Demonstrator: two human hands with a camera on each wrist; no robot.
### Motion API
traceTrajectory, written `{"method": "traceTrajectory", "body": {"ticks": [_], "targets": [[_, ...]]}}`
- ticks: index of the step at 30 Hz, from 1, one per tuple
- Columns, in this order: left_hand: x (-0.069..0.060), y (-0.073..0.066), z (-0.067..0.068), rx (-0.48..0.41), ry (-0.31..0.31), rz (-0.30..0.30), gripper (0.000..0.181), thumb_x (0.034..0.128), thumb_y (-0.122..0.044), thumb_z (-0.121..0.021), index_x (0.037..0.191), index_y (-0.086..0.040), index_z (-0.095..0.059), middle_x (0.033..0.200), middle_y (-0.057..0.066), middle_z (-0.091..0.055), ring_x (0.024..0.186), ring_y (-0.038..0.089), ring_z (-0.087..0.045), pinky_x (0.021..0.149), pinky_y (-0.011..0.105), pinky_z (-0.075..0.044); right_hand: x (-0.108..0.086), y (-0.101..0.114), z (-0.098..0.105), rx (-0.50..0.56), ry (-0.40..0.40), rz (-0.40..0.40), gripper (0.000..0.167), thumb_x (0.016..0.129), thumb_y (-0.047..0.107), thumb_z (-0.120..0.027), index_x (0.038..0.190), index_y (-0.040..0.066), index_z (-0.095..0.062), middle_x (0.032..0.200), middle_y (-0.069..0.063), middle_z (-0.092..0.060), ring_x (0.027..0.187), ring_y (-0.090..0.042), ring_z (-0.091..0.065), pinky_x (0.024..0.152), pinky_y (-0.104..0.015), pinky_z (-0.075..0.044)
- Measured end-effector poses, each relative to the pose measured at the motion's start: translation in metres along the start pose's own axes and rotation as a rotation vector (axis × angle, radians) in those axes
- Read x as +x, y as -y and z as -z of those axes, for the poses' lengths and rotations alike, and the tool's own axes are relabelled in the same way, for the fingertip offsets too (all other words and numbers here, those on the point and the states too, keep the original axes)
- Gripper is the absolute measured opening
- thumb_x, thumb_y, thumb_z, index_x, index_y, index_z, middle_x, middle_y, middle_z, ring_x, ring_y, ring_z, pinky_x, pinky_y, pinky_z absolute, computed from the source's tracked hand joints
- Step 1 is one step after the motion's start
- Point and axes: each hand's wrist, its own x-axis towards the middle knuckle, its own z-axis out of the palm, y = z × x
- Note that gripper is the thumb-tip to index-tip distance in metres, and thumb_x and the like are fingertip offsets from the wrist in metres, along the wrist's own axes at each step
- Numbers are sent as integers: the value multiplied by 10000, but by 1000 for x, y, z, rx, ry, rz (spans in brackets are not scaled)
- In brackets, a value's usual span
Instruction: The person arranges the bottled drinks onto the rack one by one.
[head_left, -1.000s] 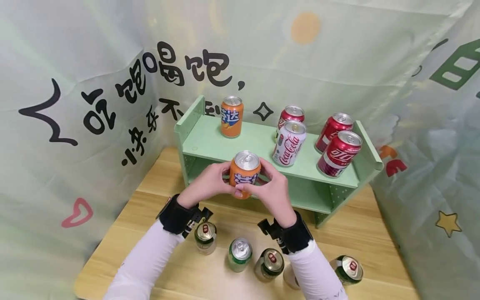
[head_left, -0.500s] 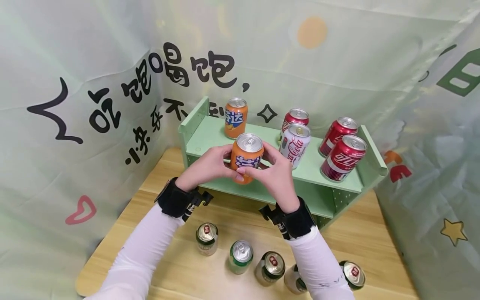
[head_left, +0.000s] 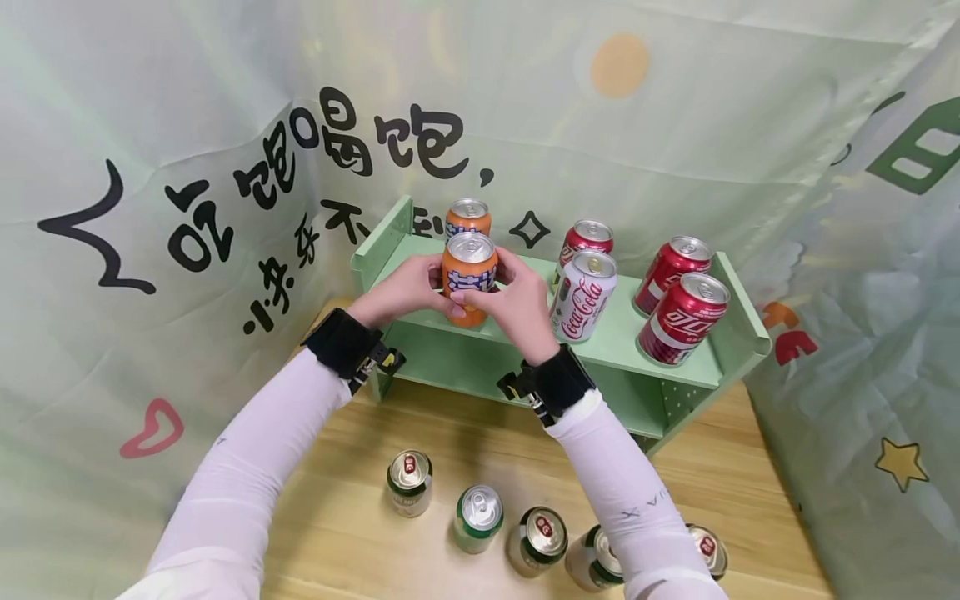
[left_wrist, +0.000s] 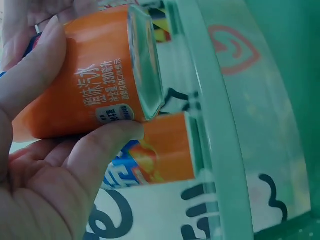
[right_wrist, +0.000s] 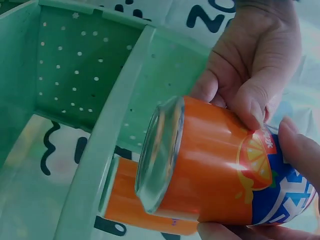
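Note:
An orange soda can (head_left: 470,271) stands upright between my two hands over the front left of the green shelf's upper board. My left hand (head_left: 405,290) grips it from the left, thumb across the front. From the other side my right hand (head_left: 519,302) holds it, its thumb also on the front. In both wrist views a gap shows between the base of the held can (left_wrist: 100,75) (right_wrist: 215,165) and the green shelf (left_wrist: 215,115) (right_wrist: 95,150). Directly behind it, a second orange soda can (head_left: 468,218) rests on the upper board, partly hidden.
A white Coca-Cola can (head_left: 584,296) stands right of my hands, before a red can (head_left: 588,240). Two more red cans (head_left: 681,321) (head_left: 670,271) stand at the shelf's right end. Several green-and-white cans (head_left: 478,517) stand on the wooden table (head_left: 420,417) in front.
Both hands have lifted the orange soda can and moved it forward, from before the shelf's front edge to over the upper board. It now covers part of the rear orange can.

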Motion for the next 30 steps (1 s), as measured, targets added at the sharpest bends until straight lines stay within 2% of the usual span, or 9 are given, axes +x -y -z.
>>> {"method": "traceTrajectory", "body": {"ticks": [7,16,21,28,30], "targets": [[5,10,9,-10,38,60,605,693,56,-764,1250,3,-533,1205,169,-612,1107,276,-577,972,387,-466,12,-6,-11,16,36,-98,709,641,253,-879,1269,117,-579,1137,-58,-673,1021,-156,-623,866,-313,-518],[9,17,13,-28,48,146,626,675,115,-744,1253,12,-527,1221,184,-596,1114,292,-572,987,387,-461,17,-3,-19,-112,69,-175,744,658,229,-867,1298,61,-527,1175,-98,-638,1049,-212,-602,893,-340,-507],[12,18,12,-43,47,162,653,699,115,-731,1297,12,-490,1262,198,-569,1158,315,-546,1018,404,-435,21,-5,-21,-122,53,-205,750,669,218,-862,1306,51,-504,1190,-100,-618,1064,-219,-585,911,-343,-497],[13,21,13,-123,-39,161,661,740,113,-709,1340,5,-455,1315,184,-539,1205,295,-519,1030,377,-429,28,-6,-23,-112,54,-163,733,697,246,-845,1311,67,-487,1204,-77,-608,1078,-188,-572,915,-315,-488],[11,22,13,-142,-47,160,669,765,99,-696,1369,8,-422,1350,187,-512,1234,295,-498,1044,373,-417,29,-6,-23,-108,61,-155,730,706,236,-840,1318,67,-481,1221,-80,-602,1095,-189,-569,927,-308,-482]]}}
